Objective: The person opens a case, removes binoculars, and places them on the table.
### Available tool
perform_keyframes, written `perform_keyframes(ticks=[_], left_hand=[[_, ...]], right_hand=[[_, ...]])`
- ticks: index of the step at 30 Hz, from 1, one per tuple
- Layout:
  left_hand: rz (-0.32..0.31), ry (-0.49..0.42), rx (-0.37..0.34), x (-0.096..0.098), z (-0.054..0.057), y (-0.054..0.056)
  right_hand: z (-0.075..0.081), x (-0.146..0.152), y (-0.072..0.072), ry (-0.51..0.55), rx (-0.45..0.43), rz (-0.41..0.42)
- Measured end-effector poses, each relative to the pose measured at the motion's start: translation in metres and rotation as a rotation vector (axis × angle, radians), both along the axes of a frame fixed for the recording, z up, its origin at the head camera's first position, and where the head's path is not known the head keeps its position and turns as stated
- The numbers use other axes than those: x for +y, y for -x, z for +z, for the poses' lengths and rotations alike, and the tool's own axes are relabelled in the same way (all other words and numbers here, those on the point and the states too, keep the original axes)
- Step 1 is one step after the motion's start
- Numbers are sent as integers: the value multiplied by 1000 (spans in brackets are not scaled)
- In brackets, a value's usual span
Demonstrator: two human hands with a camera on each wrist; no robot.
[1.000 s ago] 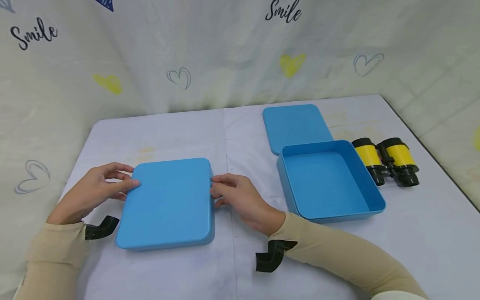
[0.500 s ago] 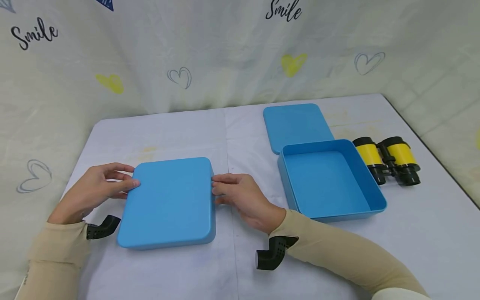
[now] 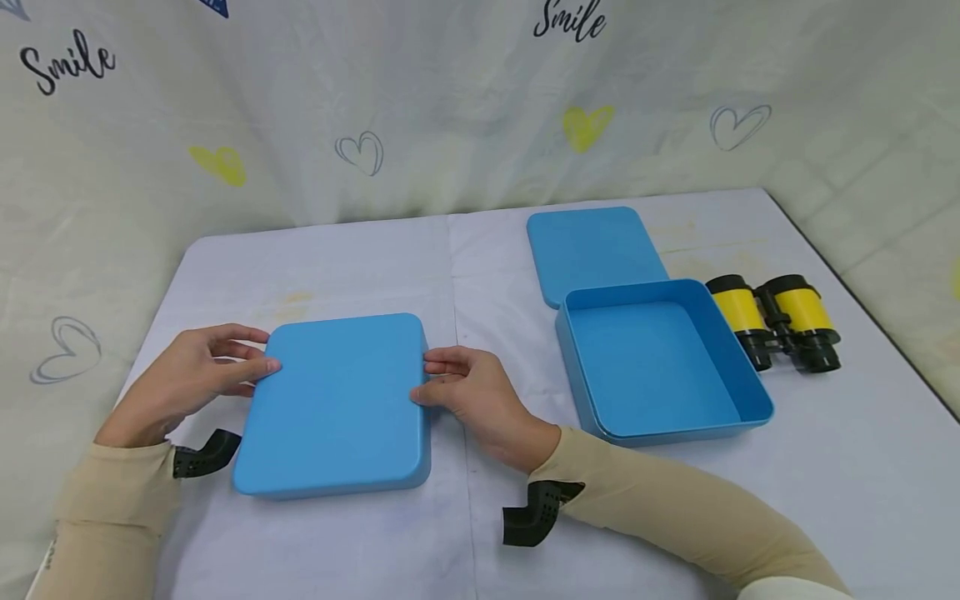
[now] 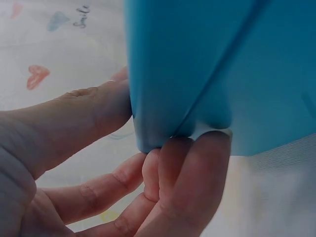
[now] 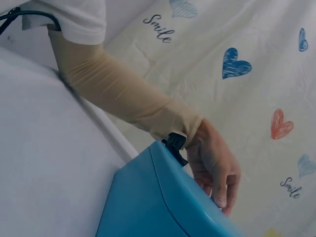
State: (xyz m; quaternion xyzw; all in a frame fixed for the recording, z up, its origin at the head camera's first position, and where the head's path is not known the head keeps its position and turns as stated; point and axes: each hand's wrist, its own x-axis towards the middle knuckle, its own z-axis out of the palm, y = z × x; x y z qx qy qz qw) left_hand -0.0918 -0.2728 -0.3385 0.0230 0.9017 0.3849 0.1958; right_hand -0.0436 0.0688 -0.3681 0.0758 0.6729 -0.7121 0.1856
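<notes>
At opposite edges, left grip (image 3: 183, 379) and right grip (image 3: 486, 404) hold a closed box (image 3: 336, 404).

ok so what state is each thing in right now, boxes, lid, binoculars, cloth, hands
Closed blue box: lid on, held at opposite sides
Open blue box: lid off, inside floor showing
Loose blue lid: lying flat behind the open box
Binoculars: lying beside the open box
White cloth: creased, faintly stained
Left hand: gripping the closed box
Right hand: gripping the closed box
</notes>
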Motion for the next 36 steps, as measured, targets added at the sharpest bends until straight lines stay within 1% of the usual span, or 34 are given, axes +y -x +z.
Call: perform_keyframes(ticks=[5,11,20,26,32,36], left_hand=[[-15,14,0,0,0,1],[-14,24,-14,-1,-2,2],[-22,31,-14,-2,-3,4],[-22,17,-13,-3,-4,4],[-12,-18,-15,-4,-5,3],[-12,-20,-14,-4,-5,3]], right_hand=[[-1,0,0,-10,14,6],[-5,1,-1,-3,37,17],[-8,1,-2,1,59,6],[-7,0,-2,-13,71,-5],[-7,-1,-3,-9,81,-5],[-7,-2,-2,-2,86,-3]])
